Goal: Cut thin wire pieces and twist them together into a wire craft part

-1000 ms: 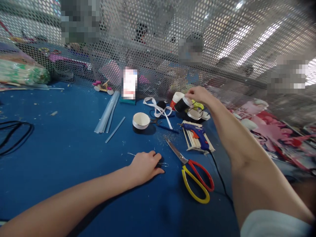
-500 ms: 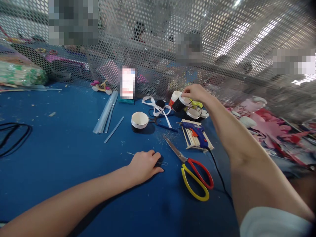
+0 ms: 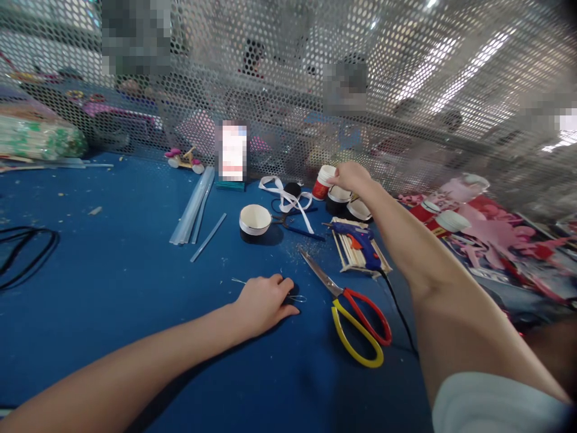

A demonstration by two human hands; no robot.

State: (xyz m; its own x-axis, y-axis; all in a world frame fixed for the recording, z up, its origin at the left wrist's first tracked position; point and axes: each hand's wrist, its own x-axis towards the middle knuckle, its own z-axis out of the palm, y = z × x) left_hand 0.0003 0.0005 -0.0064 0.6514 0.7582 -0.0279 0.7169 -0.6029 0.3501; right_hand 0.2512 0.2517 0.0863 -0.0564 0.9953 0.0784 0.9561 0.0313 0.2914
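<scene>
My left hand (image 3: 267,304) rests on the blue table with its fingers curled over a thin wire (image 3: 297,298), whose ends stick out on both sides. Farther back, my right hand (image 3: 354,178) pinches the rim of a red and white cup (image 3: 323,183). Black cups with white rims, one a black cup (image 3: 338,200) close under the hand, stand beside it, partly hidden by my wrist. Another black cup with a white band (image 3: 255,222) stands upright in the middle. Scissors (image 3: 347,307) with red and yellow handles lie open right of my left hand.
A blue glue gun (image 3: 363,245) lies on a small stick rack, its cord running forward. White ribbon (image 3: 288,198) and small dark scissors (image 3: 297,230) lie behind. Clear glue sticks (image 3: 193,207) are left, near a lit phone (image 3: 233,150). Perforated metal mesh (image 3: 279,90) borders the back.
My right hand has let go of a black cup, now standing among the others, and moved slightly down to the red and white cup's rim. My left hand has stayed still.
</scene>
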